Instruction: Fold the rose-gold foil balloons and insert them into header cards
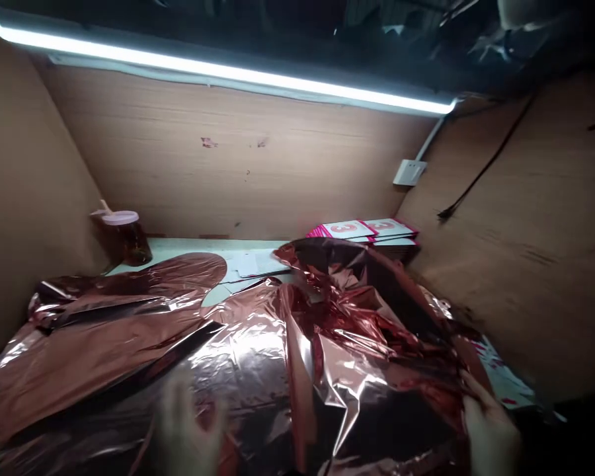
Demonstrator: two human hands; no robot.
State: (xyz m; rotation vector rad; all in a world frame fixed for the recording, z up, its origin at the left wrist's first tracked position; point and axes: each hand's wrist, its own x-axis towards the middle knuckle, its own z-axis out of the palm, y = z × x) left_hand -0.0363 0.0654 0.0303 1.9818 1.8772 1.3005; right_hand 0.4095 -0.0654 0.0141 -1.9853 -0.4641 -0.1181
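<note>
A large, shiny rose-gold foil balloon (238,357), flat and wrinkled, covers most of the worktop. Its rounded lobe lies at the left, and crumpled, folded foil rises at the right. My left hand (191,426) is over the lower middle of the foil, blurred by motion, with thumb and fingers apart and nothing seen between them. At the right edge, my right hand (490,423) has its fingers closed on the foil. The lower parts of both hands run out of view.
At the back right are stacked cards printed with a 3 (347,229). A lidded cup (133,241) with a straw stands back left. A pale flat packet (260,263) lies behind the foil. Board walls (302,172) enclose the worktop under a tube light (228,73); a socket (409,172) is on the wall.
</note>
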